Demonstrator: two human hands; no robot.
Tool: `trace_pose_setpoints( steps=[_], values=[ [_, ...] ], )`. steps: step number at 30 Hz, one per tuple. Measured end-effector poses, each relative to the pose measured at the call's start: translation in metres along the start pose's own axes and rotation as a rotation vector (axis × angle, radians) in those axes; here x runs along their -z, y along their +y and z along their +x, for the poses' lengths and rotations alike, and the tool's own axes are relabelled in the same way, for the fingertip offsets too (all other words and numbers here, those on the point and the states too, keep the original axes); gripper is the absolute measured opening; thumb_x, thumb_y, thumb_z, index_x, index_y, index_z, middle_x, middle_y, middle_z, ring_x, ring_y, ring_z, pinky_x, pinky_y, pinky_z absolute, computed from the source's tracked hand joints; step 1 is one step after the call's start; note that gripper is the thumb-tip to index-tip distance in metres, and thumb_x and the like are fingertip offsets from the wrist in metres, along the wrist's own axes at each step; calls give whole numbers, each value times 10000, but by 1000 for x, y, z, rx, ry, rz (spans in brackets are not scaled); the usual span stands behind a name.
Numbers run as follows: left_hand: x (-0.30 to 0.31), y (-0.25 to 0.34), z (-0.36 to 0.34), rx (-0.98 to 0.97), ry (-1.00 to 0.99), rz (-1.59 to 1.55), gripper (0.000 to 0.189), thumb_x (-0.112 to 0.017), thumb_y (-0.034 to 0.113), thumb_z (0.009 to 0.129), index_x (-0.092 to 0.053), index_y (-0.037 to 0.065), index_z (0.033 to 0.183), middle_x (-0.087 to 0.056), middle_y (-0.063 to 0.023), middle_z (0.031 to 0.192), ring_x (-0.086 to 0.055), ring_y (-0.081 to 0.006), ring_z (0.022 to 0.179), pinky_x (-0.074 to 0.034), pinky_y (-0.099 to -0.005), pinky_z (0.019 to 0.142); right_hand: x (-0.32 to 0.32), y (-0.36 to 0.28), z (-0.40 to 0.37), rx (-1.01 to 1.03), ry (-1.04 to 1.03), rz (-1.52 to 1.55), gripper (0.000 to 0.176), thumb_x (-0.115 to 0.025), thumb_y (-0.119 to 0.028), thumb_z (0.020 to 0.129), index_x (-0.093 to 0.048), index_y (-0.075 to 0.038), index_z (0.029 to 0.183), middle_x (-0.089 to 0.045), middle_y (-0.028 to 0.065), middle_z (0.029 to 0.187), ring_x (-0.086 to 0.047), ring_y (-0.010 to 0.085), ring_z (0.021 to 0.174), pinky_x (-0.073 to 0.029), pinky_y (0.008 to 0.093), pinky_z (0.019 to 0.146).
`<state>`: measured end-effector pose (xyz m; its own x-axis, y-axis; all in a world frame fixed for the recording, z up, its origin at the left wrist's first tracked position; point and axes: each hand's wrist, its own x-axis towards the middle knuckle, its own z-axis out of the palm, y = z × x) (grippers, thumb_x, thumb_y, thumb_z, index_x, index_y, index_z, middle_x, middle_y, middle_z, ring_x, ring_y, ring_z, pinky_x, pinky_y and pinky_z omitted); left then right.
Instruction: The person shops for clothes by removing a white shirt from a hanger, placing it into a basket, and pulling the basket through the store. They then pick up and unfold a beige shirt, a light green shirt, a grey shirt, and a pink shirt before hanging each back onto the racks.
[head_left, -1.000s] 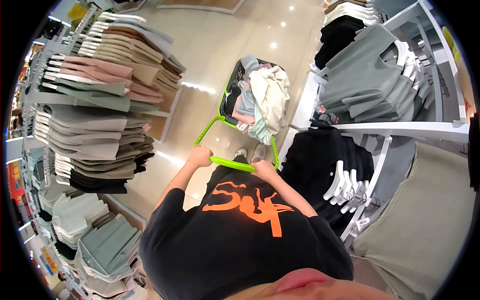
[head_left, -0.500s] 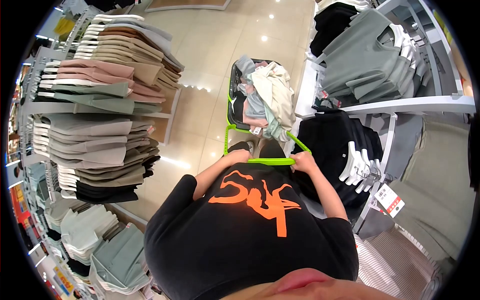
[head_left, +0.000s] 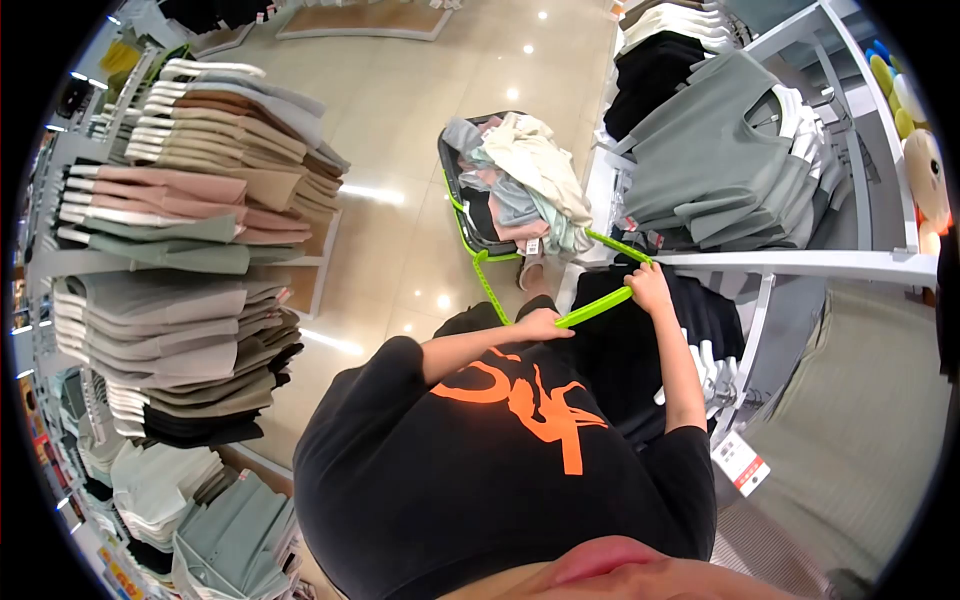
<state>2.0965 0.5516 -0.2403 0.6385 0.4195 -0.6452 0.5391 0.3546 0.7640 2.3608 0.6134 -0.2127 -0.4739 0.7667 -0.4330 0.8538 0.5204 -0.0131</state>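
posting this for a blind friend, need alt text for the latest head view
A person's left hand and right hand grip the green handle of a dark basket heaped with clothes, seen from above past a black shirt with an orange print. Hanging garments line both sides of the shiny floor.

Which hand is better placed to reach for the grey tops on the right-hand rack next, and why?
Probably the right hand: it holds the end of the green handle nearer the grey tops, while the left hand holds the farther end. Either would have to let go first.
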Motion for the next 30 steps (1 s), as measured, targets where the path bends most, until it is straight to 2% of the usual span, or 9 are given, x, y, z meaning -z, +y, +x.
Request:
trace_pose_setpoints(
  steps=[3,4,7,12,18,21,22,25,30],
  values=[
    [7,36,48,105,21,-33,408,-601,464,708,-612,63,784,-559,-70,555,-534,-165,443,-429,-309,478,-18,41,23,-236,127,0,61,-578,-164,690,-592,-107,704,-555,41,786,-509,210,897,-397,451,797],
    [10,47,64,121,46,-38,405,-599,470,710,-608,71,778,-553,-59,545,-525,-152,426,-424,-303,464,-25,59,36,-283,83,8,108,-561,-199,730,-595,-96,734,-542,65,861,-495,223,970,-394,475,815],
    [22,68,124,86,172,-190,411,-613,465,705,-585,55,712,-508,-33,530,-496,-132,426,-400,-288,416,-6,113,84,-313,92,-112,88,-549,-156,719,-596,-99,765,-531,88,954,-419,273,1125,-410,473,814],
    [90,114,191,134,204,-276,447,-635,462,685,-607,24,767,-496,-33,526,-509,-123,449,-443,-279,433,12,191,179,-350,46,-107,118,-488,-111,749,-588,-108,812,-536,52,927,-571,253,833,-489,374,660],
    [168,150,240,35,344,-384,443,-624,465,692,-563,27,675,-489,-43,505,-494,-143,421,-422,-289,416,41,252,287,-238,166,-107,120,-476,-102,762,-575,-89,829,-543,59,921,-578,259,789,-504,355,612],
    [202,152,267,87,373,-356,445,-600,456,707,-619,24,813,-508,-62,492,-529,-169,411,-446,-302,415,60,267,327,-200,177,-98,98,-479,-107,759,-559,-84,810,-523,70,893,-569,266,783,-497,367,613],
    [214,150,268,23,378,-345,439,-591,465,714,-567,27,688,-506,-61,510,-520,-159,431,-430,-307,431,72,266,338,-197,186,-80,78,-485,-103,748,-545,-78,793,-518,81,891,-566,279,788,-495,374,610],
    [253,164,284,-86,453,-191,400,-567,385,750,-562,-9,680,-517,-85,476,-532,-185,388,-450,-318,397,81,286,378,-164,211,-101,47,-494,-109,738,-530,-82,753,-514,80,847,-574,270,744,-488,379,570],
    [320,173,312,-4,178,-310,377,-540,353,778,-528,9,624,-491,-60,484,-486,-160,384,-433,-299,377,103,309,438,-179,117,-152,118,-482,-118,759,-594,-100,791,-548,51,868,-600,242,747,-488,365,562]
  ],
)
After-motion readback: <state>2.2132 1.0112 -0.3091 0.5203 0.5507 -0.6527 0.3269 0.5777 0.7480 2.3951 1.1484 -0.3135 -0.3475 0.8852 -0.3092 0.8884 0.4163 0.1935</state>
